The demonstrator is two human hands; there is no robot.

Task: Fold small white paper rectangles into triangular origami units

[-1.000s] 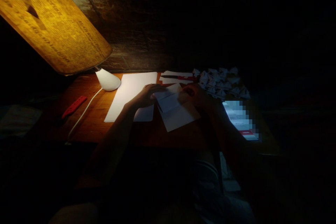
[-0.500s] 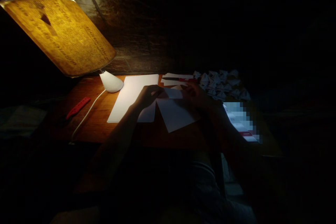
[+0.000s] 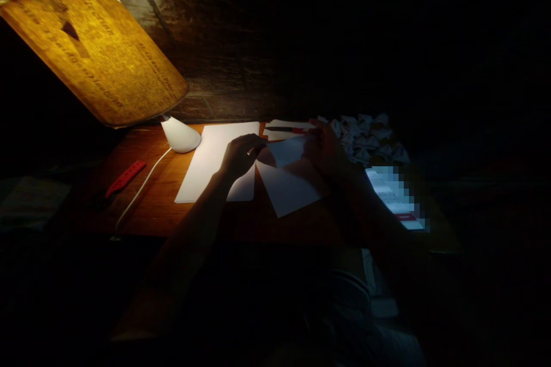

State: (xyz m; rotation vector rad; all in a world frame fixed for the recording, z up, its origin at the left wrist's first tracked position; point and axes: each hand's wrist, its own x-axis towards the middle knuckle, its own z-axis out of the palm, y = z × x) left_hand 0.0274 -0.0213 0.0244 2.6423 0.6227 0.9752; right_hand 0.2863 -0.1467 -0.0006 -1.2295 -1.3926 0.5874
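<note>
Between my two hands a small white sheet of paper (image 3: 289, 151) is held, its left and right edges at my fingers. My left hand (image 3: 241, 155) is closed on the left edge, above a stack of white paper (image 3: 206, 166). At the right edge my right hand (image 3: 326, 148) is closed, its fingers dark and partly lost in shadow. Just below the held sheet, another white sheet (image 3: 288, 192) lies tilted on the table. Behind lie white paper pieces (image 3: 275, 124) with a dark-bladed, red-handled knife (image 3: 287, 129) across them.
A pile of folded paper pieces (image 3: 370, 137) sits at the back right. Nearer me is a lit screen (image 3: 390, 195). To the left stands a lamp with a white base (image 3: 181, 135), a printed paper shade (image 3: 103, 57) and a cord (image 3: 140, 192). A red object (image 3: 125, 178) lies beside the cord.
The held sheet has opened out into a larger, slightly tilted area. My right hand has moved up a little, and its fingers now point higher. The left hand has barely shifted.
</note>
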